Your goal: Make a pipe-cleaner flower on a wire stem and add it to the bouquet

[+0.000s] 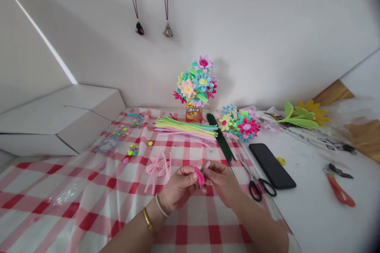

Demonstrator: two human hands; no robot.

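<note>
My left hand (177, 188) and my right hand (223, 182) meet above the red-and-white checked cloth (89, 205). Both pinch a bright pink pipe cleaner loop (199, 175); a pale pink end sticks up between the fingers of my right hand. Just left of my hands lies a pile of light pink pipe cleaner pieces (158, 168). Behind them lies a bundle of yellow, green and pink pipe cleaners (185, 127) beside dark green stems (222, 140).
A vase of pipe cleaner flowers (196, 87) stands at the back, more flowers (242, 124) lie to its right. Black scissors (255, 184), a black phone (271, 165) and orange-handled pliers (338, 189) lie on the right. Small pompoms (132, 150) and a white box (59, 120) are left.
</note>
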